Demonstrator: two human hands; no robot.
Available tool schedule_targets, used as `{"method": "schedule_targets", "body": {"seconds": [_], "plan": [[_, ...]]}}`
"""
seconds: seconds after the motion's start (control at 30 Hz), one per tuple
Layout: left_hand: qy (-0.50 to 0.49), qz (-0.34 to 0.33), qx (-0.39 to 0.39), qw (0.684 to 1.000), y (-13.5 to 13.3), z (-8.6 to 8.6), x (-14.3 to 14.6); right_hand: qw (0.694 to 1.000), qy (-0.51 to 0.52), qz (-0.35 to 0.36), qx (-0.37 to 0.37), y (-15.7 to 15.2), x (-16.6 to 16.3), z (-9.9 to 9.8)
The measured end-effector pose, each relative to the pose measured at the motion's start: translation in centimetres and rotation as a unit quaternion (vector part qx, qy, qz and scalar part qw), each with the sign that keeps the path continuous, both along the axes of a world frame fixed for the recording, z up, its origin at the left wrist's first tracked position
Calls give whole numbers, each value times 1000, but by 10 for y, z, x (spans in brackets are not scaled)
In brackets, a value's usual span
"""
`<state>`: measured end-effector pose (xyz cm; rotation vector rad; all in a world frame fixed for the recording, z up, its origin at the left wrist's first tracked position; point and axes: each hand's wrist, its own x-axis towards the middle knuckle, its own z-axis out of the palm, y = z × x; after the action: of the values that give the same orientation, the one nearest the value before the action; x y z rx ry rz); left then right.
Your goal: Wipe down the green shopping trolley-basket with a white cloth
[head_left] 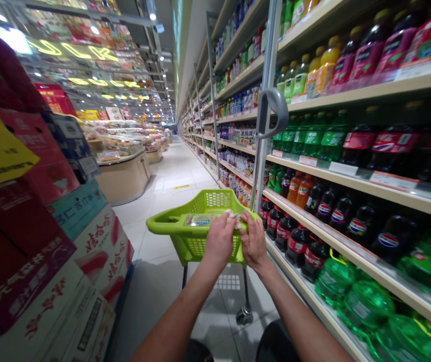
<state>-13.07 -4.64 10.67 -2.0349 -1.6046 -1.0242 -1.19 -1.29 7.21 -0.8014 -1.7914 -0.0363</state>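
Observation:
A bright green shopping cart (189,244) stands right in front of me, with a clear panel (198,220) set in its handle. My left hand (220,237) is closed at the right part of the handle, pinching a crumpled white tissue (232,216). Close beside it, my right hand (253,239) has its fingers bent over the handle's right end, near the tissue. Whether the right fingers also grip the tissue is hard to make out. Of the basket, the perforated far wall (217,199) shows; its floor is largely hidden.
Drink shelves (351,168) run along the right, close to the cart, with a grey loop handle (274,113) on a post. Stacked cartons (55,241) crowd the left side. A rounded display counter (125,176) stands farther ahead beside the white tiled aisle (174,173).

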Motion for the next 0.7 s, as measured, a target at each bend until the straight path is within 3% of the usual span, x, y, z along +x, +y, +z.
{"method": "schedule_targets", "body": {"seconds": [0.1,0.27,0.33,0.47,0.53,0.6,0.7], "plan": [[5,8,7,1000,-3,0,-14,1000,0,7,-9,1,4,1],[-89,139,41,985,-9,5,-80,1000,2,9,-17,1,3,1],[-87,123,39,988,-9,4,-72,1000,5,1,-14,1,1,0],[10,-1,14,1000,-4,-1,-10,1000,0,-6,-6,2,2,-1],[35,-21,10,999,-3,-2,3,1000,-5,-2,-4,3,6,-2],[24,1,16,1000,-5,-1,-11,1000,-8,3,-6,5,10,-1],[-25,82,30,996,-13,0,-68,1000,-2,7,-13,6,12,-1]]}}
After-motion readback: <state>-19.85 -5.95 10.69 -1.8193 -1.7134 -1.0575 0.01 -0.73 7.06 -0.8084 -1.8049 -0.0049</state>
